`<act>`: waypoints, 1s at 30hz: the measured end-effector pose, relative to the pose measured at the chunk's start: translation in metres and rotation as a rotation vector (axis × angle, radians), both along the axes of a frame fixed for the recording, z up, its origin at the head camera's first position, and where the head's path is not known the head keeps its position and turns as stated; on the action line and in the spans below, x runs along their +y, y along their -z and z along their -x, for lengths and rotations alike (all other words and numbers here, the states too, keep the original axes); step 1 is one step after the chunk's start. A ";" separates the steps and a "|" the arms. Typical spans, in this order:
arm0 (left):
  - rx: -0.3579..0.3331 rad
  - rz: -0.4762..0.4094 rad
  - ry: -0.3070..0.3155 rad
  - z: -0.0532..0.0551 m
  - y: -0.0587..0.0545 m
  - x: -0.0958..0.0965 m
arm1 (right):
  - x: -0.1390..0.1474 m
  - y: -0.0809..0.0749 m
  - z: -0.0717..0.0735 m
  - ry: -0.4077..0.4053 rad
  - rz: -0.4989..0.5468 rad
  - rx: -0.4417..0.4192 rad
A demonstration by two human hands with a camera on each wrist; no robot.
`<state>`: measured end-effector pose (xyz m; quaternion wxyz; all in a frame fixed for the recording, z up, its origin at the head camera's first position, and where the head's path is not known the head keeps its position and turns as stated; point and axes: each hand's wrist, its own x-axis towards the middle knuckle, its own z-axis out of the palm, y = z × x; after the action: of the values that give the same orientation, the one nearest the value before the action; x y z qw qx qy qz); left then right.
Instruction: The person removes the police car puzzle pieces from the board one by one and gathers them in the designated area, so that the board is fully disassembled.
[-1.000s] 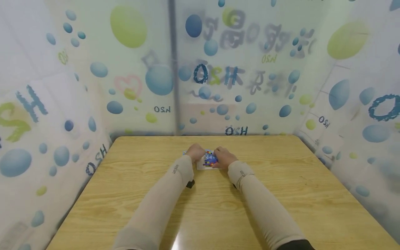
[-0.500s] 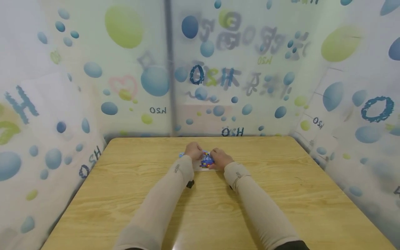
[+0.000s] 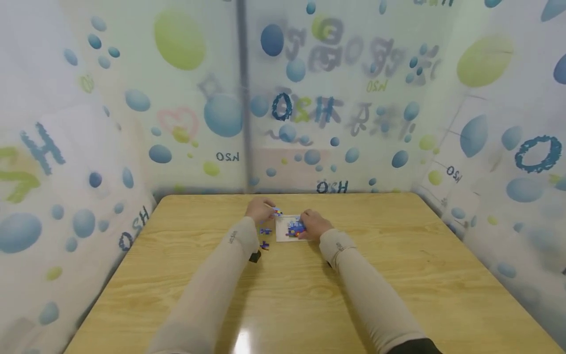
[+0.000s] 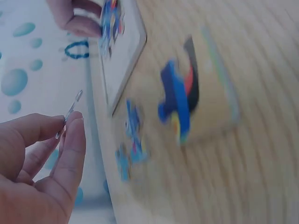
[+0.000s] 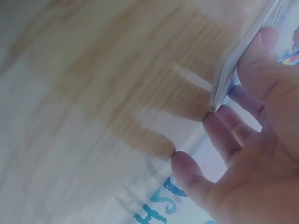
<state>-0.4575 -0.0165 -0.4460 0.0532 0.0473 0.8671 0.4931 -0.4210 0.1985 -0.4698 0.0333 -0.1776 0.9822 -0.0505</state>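
A jigsaw piece (image 3: pixel 277 212) is pinched between the thumb and fingers of my left hand (image 3: pixel 258 210), beside the far left corner of a white puzzle tray (image 3: pixel 281 235). Seen edge-on in the left wrist view, that thin piece (image 4: pixel 74 102) stands clear of the tray. Joined blue pieces (image 3: pixel 294 227) fill part of the tray, whose left strip shows bare white. My right hand (image 3: pixel 316 225) holds the tray's right side, thumb along its edge (image 5: pixel 224 74) and fingertips at its corner. This hand covers some of the picture.
Loose jigsaw pieces lie left of the tray: a blue one (image 3: pixel 265 231) and a dark blue and red one (image 3: pixel 264 245) nearer me. The wooden table (image 3: pixel 376 275) meets patterned curtains (image 3: pixel 336 167) at its back and sides.
My left hand has moved left from over the tray, so the tray's left part and the loose pieces now show. My right hand stays at the tray's right side.
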 end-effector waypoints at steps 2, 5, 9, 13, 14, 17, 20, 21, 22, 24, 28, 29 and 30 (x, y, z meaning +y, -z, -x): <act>-0.004 -0.025 -0.005 -0.001 -0.002 -0.013 | 0.000 0.001 -0.001 0.001 -0.003 0.004; -0.012 -0.056 -0.018 -0.003 -0.004 -0.032 | -0.001 0.001 -0.003 0.012 -0.001 0.000; -0.016 -0.087 -0.047 -0.005 -0.003 -0.056 | -0.005 -0.001 -0.005 0.028 0.021 -0.024; -0.007 -0.070 -0.059 -0.008 -0.003 -0.075 | -0.007 -0.002 -0.006 0.043 0.026 -0.032; -0.005 -0.060 -0.061 -0.009 -0.003 -0.079 | -0.007 -0.001 -0.006 0.047 0.024 -0.031; -0.010 -0.030 -0.065 -0.010 -0.002 -0.089 | -0.007 0.001 -0.005 0.060 0.016 -0.036; -0.042 -0.022 -0.082 -0.009 0.002 -0.096 | -0.005 0.003 -0.005 0.063 0.025 -0.038; -0.049 -0.018 -0.084 -0.009 0.004 -0.097 | -0.005 0.003 -0.005 0.062 0.030 -0.038; -0.057 -0.015 -0.089 -0.008 0.005 -0.098 | -0.005 0.003 -0.005 0.058 0.035 -0.035; -0.070 -0.010 -0.099 -0.006 0.008 -0.100 | -0.005 0.003 -0.006 0.047 0.033 -0.027; -0.066 0.034 -0.113 -0.003 0.012 -0.101 | -0.004 0.003 -0.006 0.024 0.014 -0.007; -0.069 0.040 -0.118 -0.002 0.013 -0.101 | -0.004 0.003 -0.005 0.022 0.013 -0.006; -0.070 0.050 -0.125 -0.001 0.014 -0.101 | -0.004 0.003 -0.005 0.020 0.013 -0.004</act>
<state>-0.4561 -0.1173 -0.4596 0.0538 -0.0255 0.8779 0.4751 -0.4158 0.1947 -0.4725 0.0335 -0.1678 0.9836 -0.0574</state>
